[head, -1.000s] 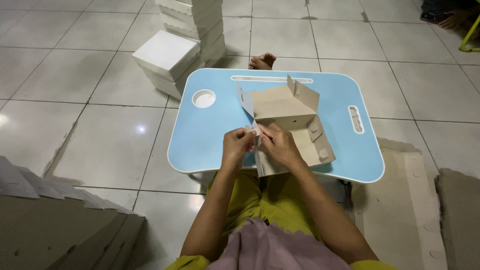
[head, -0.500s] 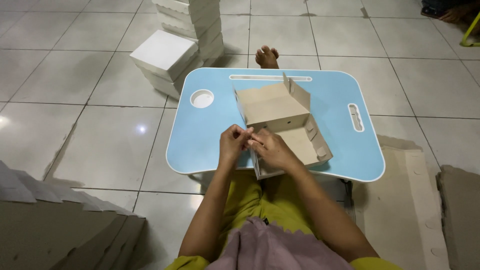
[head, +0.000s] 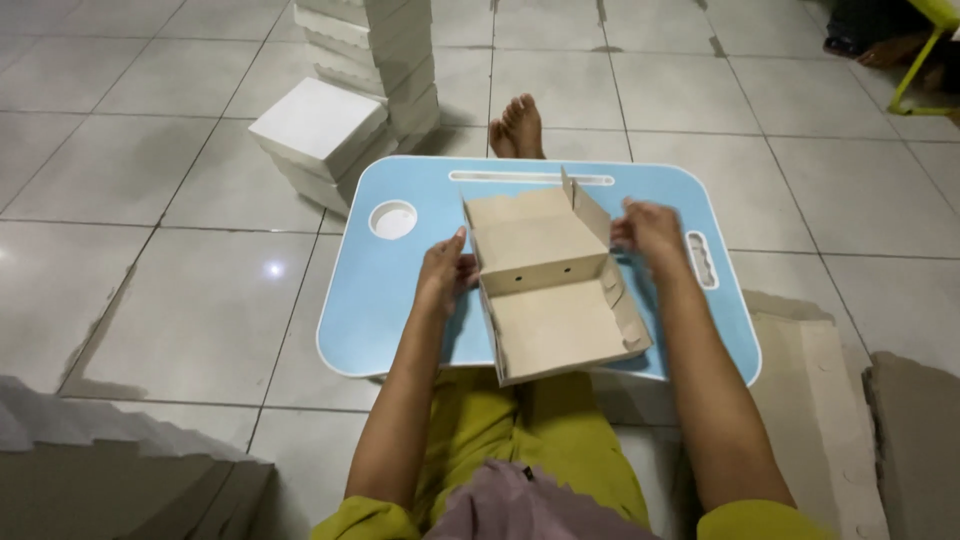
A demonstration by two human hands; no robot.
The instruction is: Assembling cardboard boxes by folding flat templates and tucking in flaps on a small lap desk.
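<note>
At centre frame, our left hand pinches the left edge of a half-folded brown cardboard box, fingers curled with the thumb up. Our right hand grips its raised right flap. The box lies open, panels unfolded, on a light blue lap counter. Around it is grey tiled floor, with stacked white boxes at upper left.

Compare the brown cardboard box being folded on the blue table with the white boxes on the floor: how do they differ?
The brown cardboard box lies open and half-folded, flaps up, between the left hand and right hand; the white boxes are closed and finished. The brown box rests on the light blue lap table; the white boxes sit stacked on the tiled floor. Both look square and flat.
</note>
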